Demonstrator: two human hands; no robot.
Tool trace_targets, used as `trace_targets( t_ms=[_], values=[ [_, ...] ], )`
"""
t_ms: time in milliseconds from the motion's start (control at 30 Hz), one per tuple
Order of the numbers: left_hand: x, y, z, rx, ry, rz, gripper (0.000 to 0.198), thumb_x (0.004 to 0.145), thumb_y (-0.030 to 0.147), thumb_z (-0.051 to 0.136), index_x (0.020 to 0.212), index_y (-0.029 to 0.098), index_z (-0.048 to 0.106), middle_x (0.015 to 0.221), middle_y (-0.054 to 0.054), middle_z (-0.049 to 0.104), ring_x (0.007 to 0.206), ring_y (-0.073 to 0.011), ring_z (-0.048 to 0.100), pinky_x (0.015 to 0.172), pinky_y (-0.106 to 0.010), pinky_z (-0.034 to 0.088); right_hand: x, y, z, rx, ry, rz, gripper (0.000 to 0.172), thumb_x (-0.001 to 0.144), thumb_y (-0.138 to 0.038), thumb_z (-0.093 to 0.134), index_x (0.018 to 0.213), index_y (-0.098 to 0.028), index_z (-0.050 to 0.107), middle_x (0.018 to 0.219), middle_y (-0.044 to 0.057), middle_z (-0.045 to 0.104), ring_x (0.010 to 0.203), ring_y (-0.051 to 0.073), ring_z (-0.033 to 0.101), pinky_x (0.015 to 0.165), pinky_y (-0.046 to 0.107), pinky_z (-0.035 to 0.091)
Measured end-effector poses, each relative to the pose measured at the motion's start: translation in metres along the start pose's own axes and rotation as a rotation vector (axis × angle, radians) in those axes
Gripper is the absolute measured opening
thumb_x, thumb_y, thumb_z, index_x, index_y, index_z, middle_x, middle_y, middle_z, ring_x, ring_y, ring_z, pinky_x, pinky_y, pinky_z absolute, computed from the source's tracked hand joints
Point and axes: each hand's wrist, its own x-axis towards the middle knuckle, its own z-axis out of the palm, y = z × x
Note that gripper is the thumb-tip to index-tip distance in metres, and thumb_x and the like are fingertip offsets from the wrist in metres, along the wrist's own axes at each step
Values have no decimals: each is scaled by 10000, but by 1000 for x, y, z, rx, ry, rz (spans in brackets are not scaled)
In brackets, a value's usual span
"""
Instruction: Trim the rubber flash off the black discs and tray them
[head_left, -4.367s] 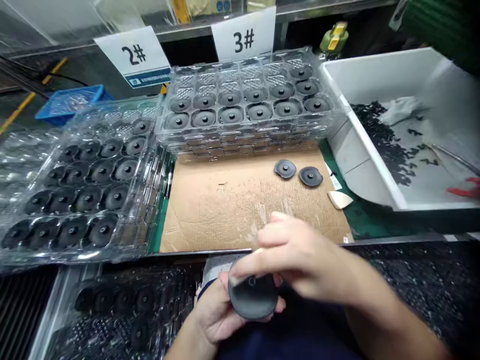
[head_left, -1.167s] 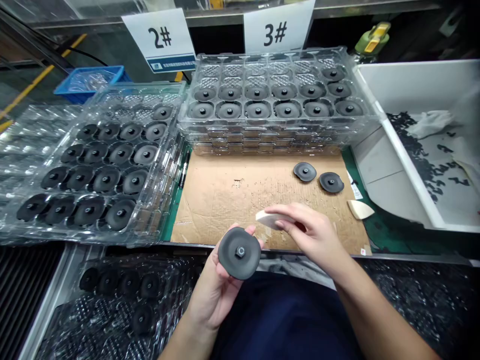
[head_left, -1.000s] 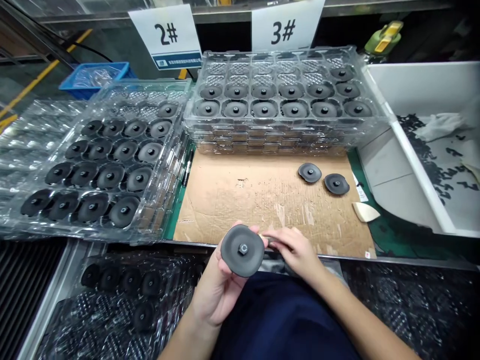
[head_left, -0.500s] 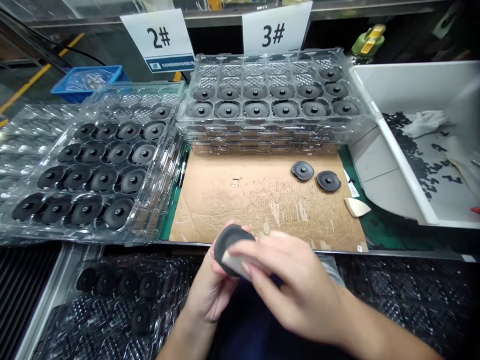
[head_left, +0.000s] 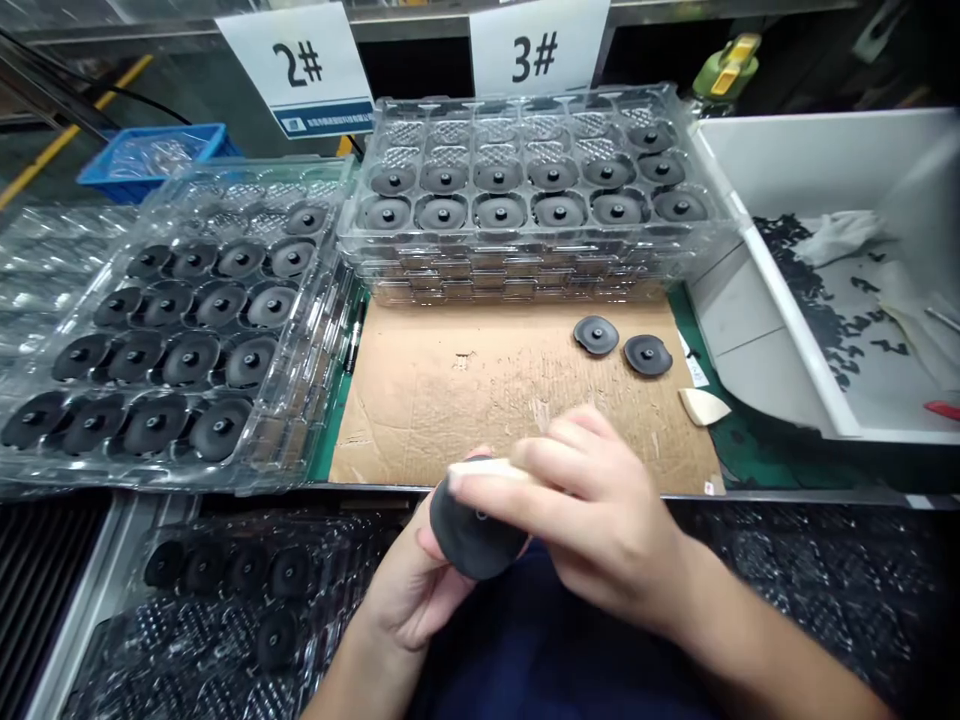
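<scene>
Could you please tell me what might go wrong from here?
The black disc in the left hand could slip and drop. The white pad in the right hand might scuff its face. Two loose discs on the cardboard could get bumped.

head-worn view | faces forward, down | close above bench (head_left: pixel 780 462) | upper right seemingly too dark

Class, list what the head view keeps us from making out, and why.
Head view:
White pad: partly hidden by the right hand.
Dark disc: partly covered by both.
Left hand: some fingers behind the disc.
Blue-banded sign: print too small.
White bin: right end cut off by the edge.
</scene>
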Motion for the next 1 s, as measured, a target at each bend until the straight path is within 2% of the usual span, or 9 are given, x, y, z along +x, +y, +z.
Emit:
trace_targets(
  t_ms=[67,133,200,300,467,633,767,900,1000],
  values=[
    [-1,1,2,7,-18,9,511,634,342,713,1121,251,591,1107,-36,654,1016,-197,602,886,-285,478,6,17,9,165,35,37,289,892,-157,395,1087,-259,581,865,9,605,759,144,512,708,300,366],
    [-5,2,1,-5,-42,-1,526,637,389,696,1131,249,584,1152,-55,634,1045,-233,590,904,-303,464,1,40,24,268,75,258,280,902,-177,397,1110,-266,563,943,7,600,838,134,541,744,271,412],
    [-9,2,-2,-36,-55,-2,534,647,402,686,1150,270,567,1207,-52,603,1086,-263,562,921,-321,451,-14,62,43,256,79,441,264,893,-227,426,1112,-269,570,973,20,583,876,151,550,757,281,442],
    [-11,0,-5,-69,-57,17,545,653,382,689,1167,268,550,1215,-47,597,1105,-275,545,926,-323,448,-41,82,67,180,96,533,290,848,-255,482,1119,-245,585,1105,77,511,879,194,547,797,365,443],
    [-8,0,-6,-89,-117,-10,489,713,433,611,1171,277,545,1209,-31,595,1113,-314,530,947,-395,434,-58,66,63,163,228,625,292,884,-242,425,1151,-223,541,1132,90,492,741,150,550,668,309,461],
    [-6,3,-3,-46,-195,-26,468,817,527,394,1215,303,495,1221,-28,582,1067,-294,570,916,-422,455,-51,47,54,328,139,536,233,881,-177,427,994,-241,620,925,26,608,879,158,564,769,273,443],
    [-6,-2,-2,333,-106,167,578,797,513,462,1328,373,280,1206,-45,558,947,-226,632,823,-361,500,-54,47,61,321,130,554,239,871,-164,433,996,-229,626,896,31,613,834,159,567,733,273,442],
    [-3,-10,-9,1067,44,525,924,732,296,647,1384,325,-7,1206,-78,506,1098,-221,518,981,-424,378,-63,43,53,274,187,612,230,854,-168,473,1036,-212,607,935,48,596,769,151,546,662,265,427],
    [0,-13,-14,1409,15,657,1008,703,166,660,1385,257,-77,1204,-113,497,1139,-229,476,981,-446,375,-71,34,38,328,209,649,216,842,-165,508,1011,-241,618,922,24,588,715,123,522,672,254,420]
  ],
)
